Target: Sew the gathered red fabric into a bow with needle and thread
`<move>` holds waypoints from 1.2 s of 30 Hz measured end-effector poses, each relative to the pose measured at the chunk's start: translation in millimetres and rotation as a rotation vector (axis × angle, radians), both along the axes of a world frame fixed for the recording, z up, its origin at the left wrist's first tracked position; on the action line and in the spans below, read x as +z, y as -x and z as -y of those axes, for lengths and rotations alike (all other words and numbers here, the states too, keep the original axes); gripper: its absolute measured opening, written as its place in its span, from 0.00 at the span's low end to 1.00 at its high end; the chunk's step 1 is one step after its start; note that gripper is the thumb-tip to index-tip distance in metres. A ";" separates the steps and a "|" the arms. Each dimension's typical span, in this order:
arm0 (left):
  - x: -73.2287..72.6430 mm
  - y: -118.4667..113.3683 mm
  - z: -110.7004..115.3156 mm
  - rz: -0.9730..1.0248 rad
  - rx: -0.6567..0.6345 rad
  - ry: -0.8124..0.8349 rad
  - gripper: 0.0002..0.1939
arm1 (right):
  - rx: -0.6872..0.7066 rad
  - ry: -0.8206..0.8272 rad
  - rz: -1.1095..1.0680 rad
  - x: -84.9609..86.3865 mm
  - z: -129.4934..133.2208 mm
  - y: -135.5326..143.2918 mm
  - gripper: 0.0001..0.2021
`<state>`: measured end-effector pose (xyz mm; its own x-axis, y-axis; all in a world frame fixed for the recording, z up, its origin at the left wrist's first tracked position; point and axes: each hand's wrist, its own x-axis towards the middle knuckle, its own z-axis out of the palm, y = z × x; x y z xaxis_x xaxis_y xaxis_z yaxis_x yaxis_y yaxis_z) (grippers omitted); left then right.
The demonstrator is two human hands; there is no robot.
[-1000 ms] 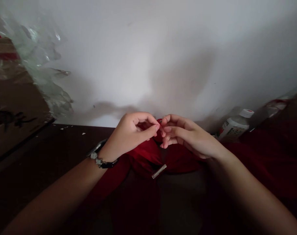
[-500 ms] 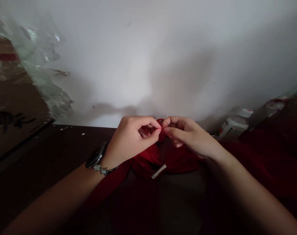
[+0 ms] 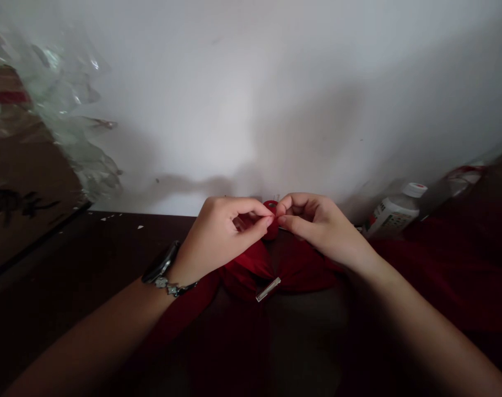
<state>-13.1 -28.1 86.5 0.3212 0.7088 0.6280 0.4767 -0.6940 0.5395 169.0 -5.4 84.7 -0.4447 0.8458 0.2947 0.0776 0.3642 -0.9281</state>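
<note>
"Wall is biggest, all white. What's next?"

"The dark counter, then the brown box on the left. Then red cloth, low in the middle."

"Is the cloth finished?"

"I don't think so. It's folded in loops already, but somebody's busy over it. I can't tell how much is left."

"Busy how?"

"The left hand and right hand both pinch, tips nearly touching. Whatever they hold is too tiny to see."

"Any little things?"

"A bottle on the right, a red spool just behind the pinch, and a clip at the cloth's middle."
</note>
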 end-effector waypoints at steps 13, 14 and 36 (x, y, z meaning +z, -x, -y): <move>1.7 -0.7 1.8 -0.045 -0.006 -0.045 0.05 | -0.057 -0.071 0.043 0.6 4.4 -2.4 0.04; 1.7 -0.5 1.9 -0.052 -0.004 -0.057 0.05 | -0.062 -0.083 0.048 0.7 4.9 -2.3 0.04; 5.9 7.6 -5.9 0.009 -0.099 0.101 0.05 | 0.000 -0.059 0.052 12.1 5.3 -7.8 0.07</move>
